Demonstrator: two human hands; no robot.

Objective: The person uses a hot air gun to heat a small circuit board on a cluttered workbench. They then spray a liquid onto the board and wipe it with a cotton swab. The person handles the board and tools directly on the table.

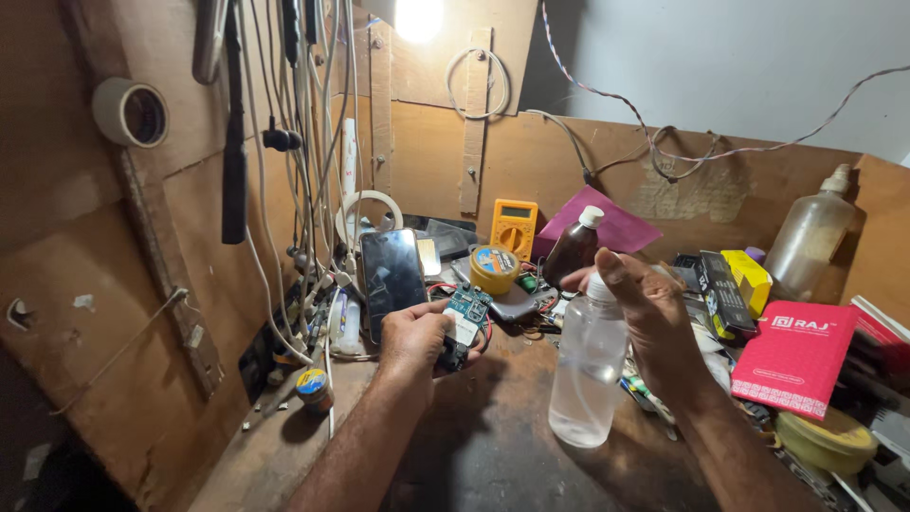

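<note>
My left hand [414, 338] grips a small blue-green circuit board [466, 310] with wires trailing from it, held above the brown bench. My right hand [652, 318] holds a clear plastic bottle [588, 370] of clear liquid by its upper part, thumb near the white cap. The bottle hangs upright just right of the board. A dark phone [391, 280] leans upright behind my left hand.
A yellow multimeter [513, 228], yellow tape roll [494, 268], brown bottle [573, 248] and purple sheet [614, 226] stand at the back. A red box [794, 356], yellow box [749, 277] and large plastic bottle [809, 244] crowd the right. Cables [303, 171] hang on the left wall.
</note>
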